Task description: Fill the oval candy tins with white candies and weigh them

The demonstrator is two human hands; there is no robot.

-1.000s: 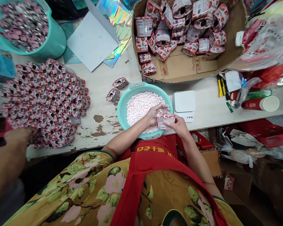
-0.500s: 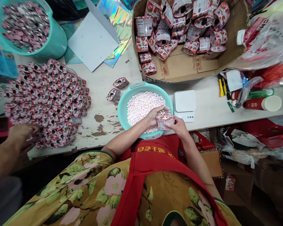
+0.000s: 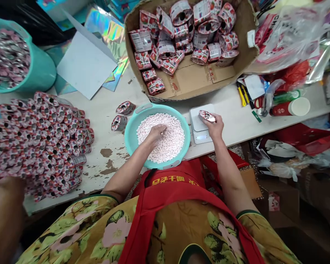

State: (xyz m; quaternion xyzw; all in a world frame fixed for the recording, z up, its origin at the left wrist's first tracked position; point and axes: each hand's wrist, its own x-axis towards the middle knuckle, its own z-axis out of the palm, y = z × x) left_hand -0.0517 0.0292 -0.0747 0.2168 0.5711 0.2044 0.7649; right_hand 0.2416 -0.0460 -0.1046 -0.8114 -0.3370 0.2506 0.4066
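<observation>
A small strawberry-printed candy container (image 3: 207, 116) is in my right hand (image 3: 216, 127), its fingers closed round the side. It is over the white digital scale (image 3: 196, 121), whose small display is lit; whether it touches the plate I cannot tell. My left hand (image 3: 156, 133) is low over the pale pink candies (image 3: 165, 150) with curled fingers. What lies inside those fingers is hidden. The candies fill much of a turquoise basin (image 3: 129, 141). Two similar containers, a standing one (image 3: 119, 123) and one behind it (image 3: 125, 107), are left of the basin.
A cardboard box (image 3: 187, 69) of printed containers stands behind the basin. Many containers (image 3: 52, 143) are stacked at left, near another person's blurred arm (image 3: 5, 212). A turquoise bucket (image 3: 44, 73) holds shiny lids. Cutters (image 3: 241, 94) and a red cup (image 3: 282, 109) lie right.
My right hand has carried the container from above the basin rightward over the scale. My left hand has left the container and moved left, down to the candies. The view has shifted.
</observation>
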